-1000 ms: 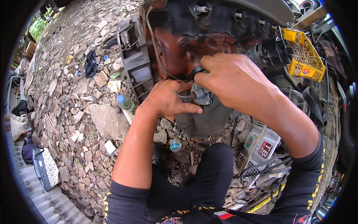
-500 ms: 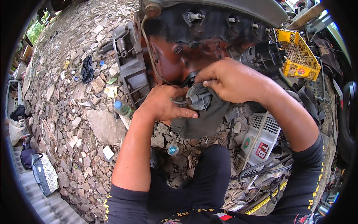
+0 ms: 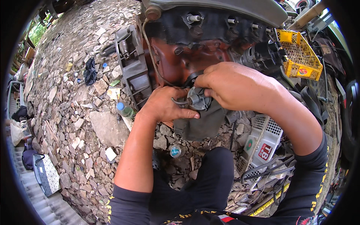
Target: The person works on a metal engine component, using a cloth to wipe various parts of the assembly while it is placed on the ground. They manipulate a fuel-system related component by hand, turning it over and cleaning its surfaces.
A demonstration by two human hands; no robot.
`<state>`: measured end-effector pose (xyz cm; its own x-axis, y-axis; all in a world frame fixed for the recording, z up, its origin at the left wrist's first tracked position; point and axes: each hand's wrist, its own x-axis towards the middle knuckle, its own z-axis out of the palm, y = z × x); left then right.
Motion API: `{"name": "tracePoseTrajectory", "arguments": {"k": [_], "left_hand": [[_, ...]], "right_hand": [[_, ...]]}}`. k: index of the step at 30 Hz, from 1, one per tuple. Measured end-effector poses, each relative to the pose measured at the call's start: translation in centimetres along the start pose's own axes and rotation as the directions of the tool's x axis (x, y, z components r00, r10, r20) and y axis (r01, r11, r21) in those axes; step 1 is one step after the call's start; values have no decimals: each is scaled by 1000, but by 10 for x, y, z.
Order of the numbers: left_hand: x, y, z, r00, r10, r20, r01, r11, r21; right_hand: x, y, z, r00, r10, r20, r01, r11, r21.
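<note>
My left hand (image 3: 167,104) is wrapped around a round grey metal engine part (image 3: 200,99) with a short curved pipe, its thumb lying along the lower side. A dark grey cloth (image 3: 200,123) is bunched beneath the part and hangs below it. My right hand (image 3: 228,84) is closed over the part's upper right side, pinching the cloth there; its fingertips are partly hidden. Just behind both hands stands the engine block (image 3: 168,56), reddish-brown with a black upper section. A dark round fitting on it (image 3: 192,77) sits right by my right fingers.
Spark plugs (image 3: 195,18) stick out along the engine's top. To the right are a yellow crate (image 3: 303,70) and a tipped white basket (image 3: 263,140) with black hoses (image 3: 268,168). A blue-capped bottle (image 3: 125,109) stands left on rubble ground (image 3: 86,138). A plastic cup (image 3: 175,151) lies near my knees.
My right hand has turned and slid slightly over the metal part, its fingers now lower on it. My left hand keeps its hold. The whole view has shifted a little.
</note>
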<state>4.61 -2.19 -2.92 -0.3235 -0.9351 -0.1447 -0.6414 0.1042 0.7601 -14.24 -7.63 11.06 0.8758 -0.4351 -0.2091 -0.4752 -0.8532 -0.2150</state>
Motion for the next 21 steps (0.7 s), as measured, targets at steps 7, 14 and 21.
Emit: {"name": "tracePoseTrajectory", "arguments": {"k": [7,14,21], "left_hand": [[0,-3,4,989,101,-105,-103,995,-9],[0,0,-4,997,75,4,-74,995,-66],[0,6,-12,999,26,26,-27,999,32]], "right_hand": [[25,-8,2,985,-169,-14,156,933,-323],[39,-15,-11,967,-66,248,140,946,-293],[25,-3,2,982,-188,1,177,920,-351]]}}
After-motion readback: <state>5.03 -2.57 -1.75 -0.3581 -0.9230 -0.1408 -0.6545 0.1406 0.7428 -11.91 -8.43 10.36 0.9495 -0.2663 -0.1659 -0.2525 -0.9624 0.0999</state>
